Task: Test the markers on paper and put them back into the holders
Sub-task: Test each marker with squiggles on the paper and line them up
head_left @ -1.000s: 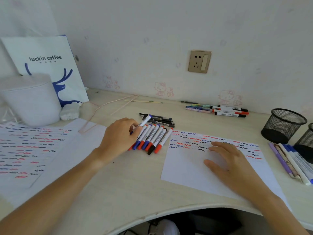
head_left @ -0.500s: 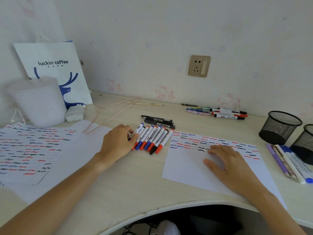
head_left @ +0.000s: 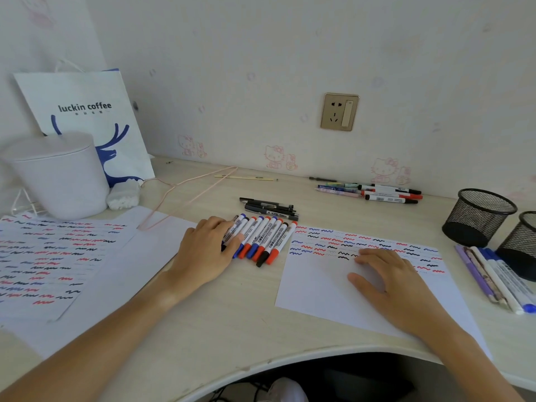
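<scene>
— Head view: where are the markers (head_left: 261, 239)?

— Mid-worktop, in a row. Left hand (head_left: 207, 250) rests curled fingers (head_left: 223, 227) on the leftmost; right hand (head_left: 388, 281) presses the paper (head_left: 319, 288) flat, holding nothing.

— Handling?

— Probably light, stiff, slick; pinch mid-barrel.

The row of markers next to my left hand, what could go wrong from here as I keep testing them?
1. The row of markers lies loose and round-bodied, touching; your left hand grabbing one could roll its neighbours across the desk.
2. Your right hand rests on the test sheet over the squiggles; fresh ink might smear.
3. Both mesh holders stand at the desk's far right, so reaching over could knock the pens beside them.
</scene>
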